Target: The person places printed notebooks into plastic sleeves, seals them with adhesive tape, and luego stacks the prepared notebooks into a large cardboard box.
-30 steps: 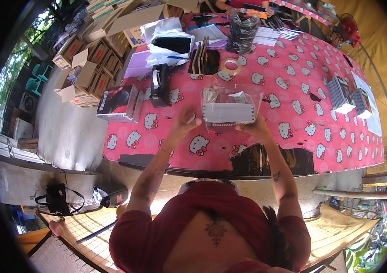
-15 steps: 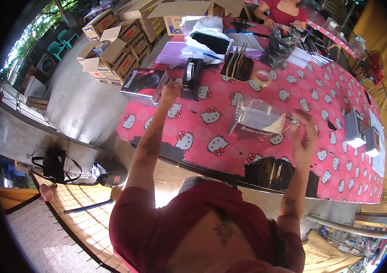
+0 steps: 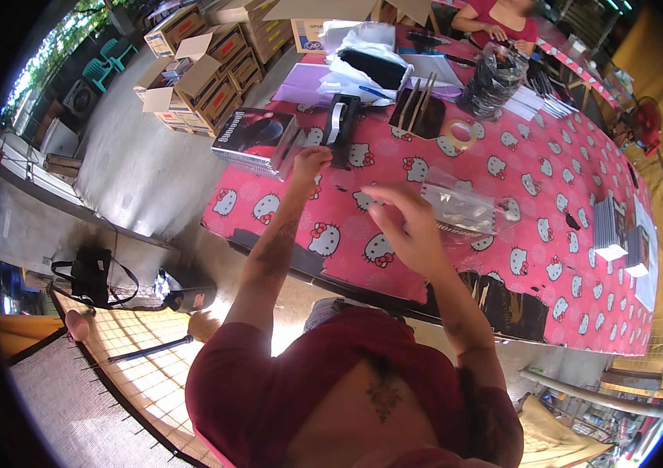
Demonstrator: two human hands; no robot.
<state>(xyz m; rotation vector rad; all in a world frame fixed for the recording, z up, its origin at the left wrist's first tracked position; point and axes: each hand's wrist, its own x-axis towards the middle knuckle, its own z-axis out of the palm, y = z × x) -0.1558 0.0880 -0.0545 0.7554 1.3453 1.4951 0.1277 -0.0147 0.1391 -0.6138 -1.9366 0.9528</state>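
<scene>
My left hand [image 3: 312, 162] is at the near end of a black tape dispenser [image 3: 341, 129] holding a roll of tape. Its fingers are pinched together; whatever is between them is too small to make out. Just left of it is a stack of dark-covered books [image 3: 257, 140] in shiny clear wrap. My right hand [image 3: 412, 230] hovers over the table, index finger stretched out and thumb apart, holding nothing visible. Beside it, to the right, a book in a clear plastic sleeve [image 3: 460, 209] lies on the table, partly covered by my hand.
A pink patterned cloth [image 3: 331, 204] covers the table. Beyond are a tape roll [image 3: 460, 135], a black tray [image 3: 417, 117] with thin sticks, and a black plastic bag [image 3: 495, 82]. Book stacks [image 3: 609, 228] stand right. Another person [image 3: 495, 27] sits opposite; cartons [image 3: 195, 86] stand on the floor.
My right hand has left the sleeve's right end and swung left toward the tape dispenser. The sleeve now lies flatter. My left hand stays by the dispenser; the whole view has shifted slightly.
</scene>
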